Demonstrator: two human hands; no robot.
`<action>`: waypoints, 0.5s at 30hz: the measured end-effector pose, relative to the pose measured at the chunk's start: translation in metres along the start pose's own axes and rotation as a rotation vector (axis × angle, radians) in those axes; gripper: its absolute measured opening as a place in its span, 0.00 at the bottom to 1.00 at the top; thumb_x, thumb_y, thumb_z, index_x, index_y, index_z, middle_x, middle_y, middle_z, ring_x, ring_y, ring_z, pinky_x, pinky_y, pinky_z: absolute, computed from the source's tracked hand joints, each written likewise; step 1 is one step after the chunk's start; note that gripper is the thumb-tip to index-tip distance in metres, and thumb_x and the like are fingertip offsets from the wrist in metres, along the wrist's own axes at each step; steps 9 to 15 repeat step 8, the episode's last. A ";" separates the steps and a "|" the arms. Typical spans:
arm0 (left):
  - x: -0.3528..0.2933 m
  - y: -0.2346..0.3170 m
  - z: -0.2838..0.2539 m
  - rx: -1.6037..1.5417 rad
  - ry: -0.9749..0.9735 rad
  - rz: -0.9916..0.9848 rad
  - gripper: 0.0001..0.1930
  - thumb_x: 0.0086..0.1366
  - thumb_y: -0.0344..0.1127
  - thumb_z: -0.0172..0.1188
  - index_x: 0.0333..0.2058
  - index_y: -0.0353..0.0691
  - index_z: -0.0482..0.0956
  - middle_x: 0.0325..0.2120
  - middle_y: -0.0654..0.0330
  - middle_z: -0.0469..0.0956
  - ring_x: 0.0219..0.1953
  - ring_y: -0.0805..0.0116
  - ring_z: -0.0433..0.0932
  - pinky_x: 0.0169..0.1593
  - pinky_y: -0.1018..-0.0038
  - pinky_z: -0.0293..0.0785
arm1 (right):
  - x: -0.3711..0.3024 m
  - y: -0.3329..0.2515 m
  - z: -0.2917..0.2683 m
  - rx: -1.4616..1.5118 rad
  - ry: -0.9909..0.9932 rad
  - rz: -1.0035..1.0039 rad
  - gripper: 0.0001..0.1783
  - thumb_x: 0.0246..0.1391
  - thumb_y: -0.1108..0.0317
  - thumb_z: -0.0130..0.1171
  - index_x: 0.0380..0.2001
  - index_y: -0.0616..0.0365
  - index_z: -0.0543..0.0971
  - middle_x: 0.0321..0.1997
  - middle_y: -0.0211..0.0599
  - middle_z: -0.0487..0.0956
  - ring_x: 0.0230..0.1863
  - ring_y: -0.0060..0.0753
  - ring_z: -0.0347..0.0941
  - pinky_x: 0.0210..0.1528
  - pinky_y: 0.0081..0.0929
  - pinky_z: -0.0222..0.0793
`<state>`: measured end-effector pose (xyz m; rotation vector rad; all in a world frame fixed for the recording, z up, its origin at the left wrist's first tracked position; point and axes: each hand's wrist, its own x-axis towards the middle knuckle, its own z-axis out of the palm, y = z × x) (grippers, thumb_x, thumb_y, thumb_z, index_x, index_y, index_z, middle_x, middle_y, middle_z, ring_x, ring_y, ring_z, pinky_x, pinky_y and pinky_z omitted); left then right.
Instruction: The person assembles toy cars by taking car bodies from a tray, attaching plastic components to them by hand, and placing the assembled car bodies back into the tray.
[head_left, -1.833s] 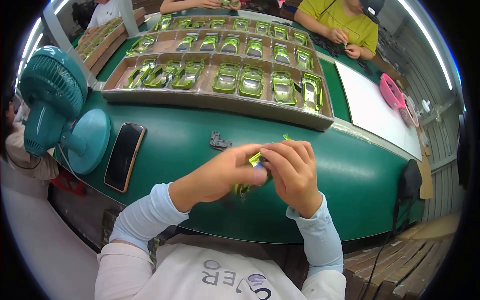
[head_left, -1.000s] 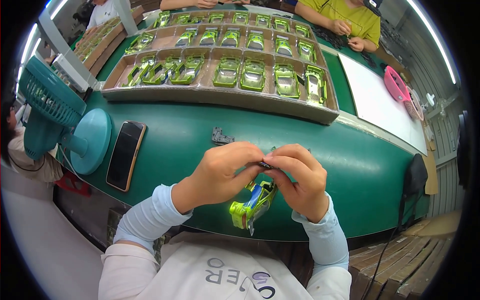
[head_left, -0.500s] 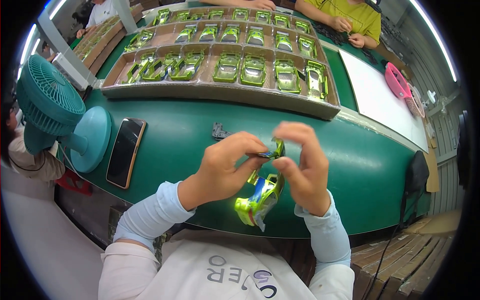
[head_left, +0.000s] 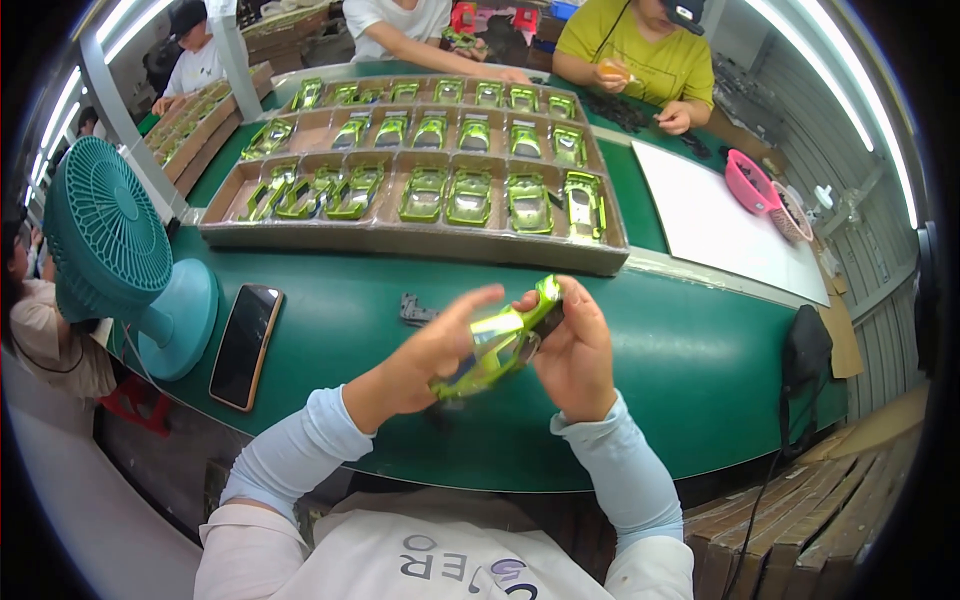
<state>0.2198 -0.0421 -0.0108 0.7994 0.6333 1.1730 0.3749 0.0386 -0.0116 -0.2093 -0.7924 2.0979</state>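
Note:
Between my hands, above the green table, is a shiny lime-green toy car body (head_left: 497, 338), tilted and slightly smeared by motion. My right hand (head_left: 580, 358) is closed on its far right end, with thumb and fingers gripping the edge. Wrapped against the near left end is my left hand (head_left: 425, 352), closed on the body with one finger stretched out along it. Just beyond my left hand lies a small dark grey plastic part (head_left: 416, 310) on the table.
A divided cardboard tray (head_left: 420, 247) of similar car bodies stretches across the back. On the left are a teal fan (head_left: 110, 240) and a phone (head_left: 246, 346). A white board (head_left: 715, 220) and pink basket (head_left: 750, 183) sit at right. Co-workers (head_left: 640, 60) sit opposite.
The toy car body has been turned from hanging down to lying slantwise between my hands. My right hand has gone from loosely raised to gripping its end. The view has tilted up.

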 end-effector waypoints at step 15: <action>-0.003 -0.004 -0.008 0.288 -0.217 -0.105 0.52 0.46 0.71 0.51 0.54 0.26 0.55 0.38 0.56 0.69 0.41 0.73 0.69 0.42 0.80 0.66 | -0.008 0.004 0.018 -0.198 -0.012 -0.105 0.13 0.55 0.60 0.45 0.30 0.61 0.69 0.34 0.36 0.68 0.44 0.33 0.66 0.54 0.34 0.58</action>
